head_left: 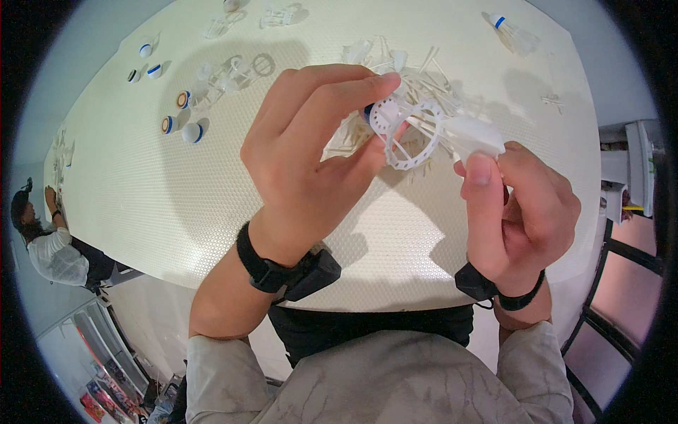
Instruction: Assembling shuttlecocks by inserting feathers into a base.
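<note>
My left hand [318, 134] is closed round a partly built shuttlecock, thumb and fingertips at its blue-banded base. From that base extends a white plastic ring frame [424, 134] with small holes along its rings. My right hand [519, 205] pinches a white feather [472, 134] by its broad end, between thumb and bent forefinger. The feather's thin shaft points left into the rings; whether it sits in a hole I cannot tell. Beneath both hands lies a loose pile of white feathers and thin shafts [431, 67], partly hidden by my left hand.
On the white textured table [233, 212], several shuttlecock bases [192, 132] with blue bands lie at the left. Clear plastic ring frames [236, 71] are behind them. A whole shuttlecock [515, 35] rests at the far right. Another person [60, 247] sits at the far left edge.
</note>
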